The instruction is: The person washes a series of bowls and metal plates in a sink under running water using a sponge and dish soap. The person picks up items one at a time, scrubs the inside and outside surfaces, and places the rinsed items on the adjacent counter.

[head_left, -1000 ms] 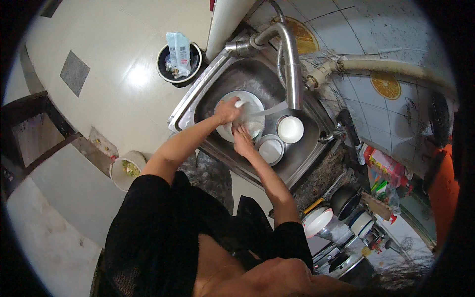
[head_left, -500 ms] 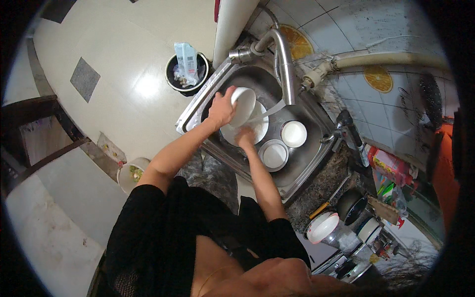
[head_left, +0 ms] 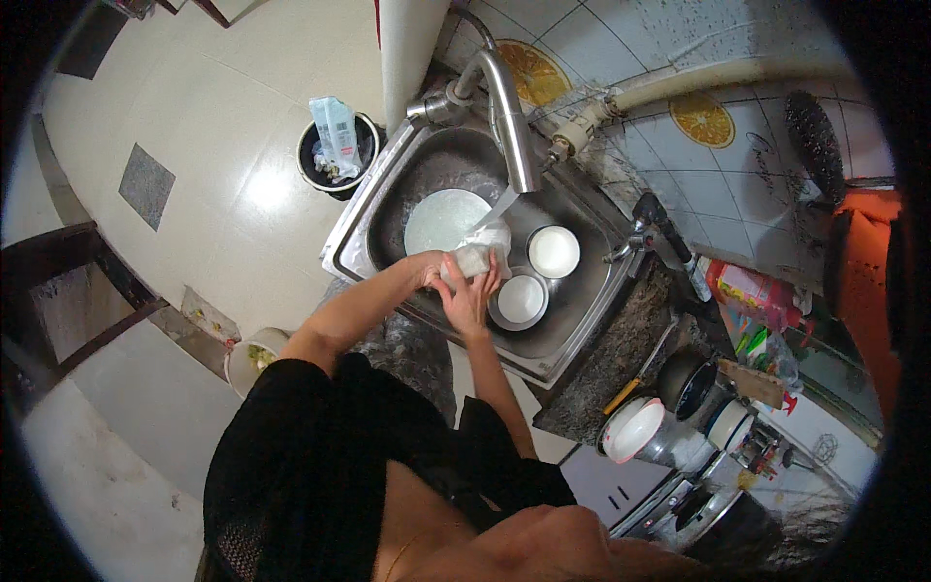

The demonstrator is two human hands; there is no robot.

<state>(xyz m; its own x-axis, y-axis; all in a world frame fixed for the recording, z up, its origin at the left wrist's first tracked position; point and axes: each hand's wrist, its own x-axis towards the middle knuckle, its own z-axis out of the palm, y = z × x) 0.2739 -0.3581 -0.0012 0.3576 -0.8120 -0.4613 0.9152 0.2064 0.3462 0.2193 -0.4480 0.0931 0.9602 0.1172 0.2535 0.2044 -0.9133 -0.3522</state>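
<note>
Inside the sink's front edge (head_left: 541,369), the right hand (head_left: 467,301) grips the bowl (head_left: 490,242) in its fingers; left hand (head_left: 428,271) alongside, fingers unclear.

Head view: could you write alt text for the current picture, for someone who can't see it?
A person's left hand and right hand hold what appears to be a white bowl beneath a running faucet. A round white dish and two smaller white bowls sit in the metal sink; on the floor at left stands a bin.
</note>
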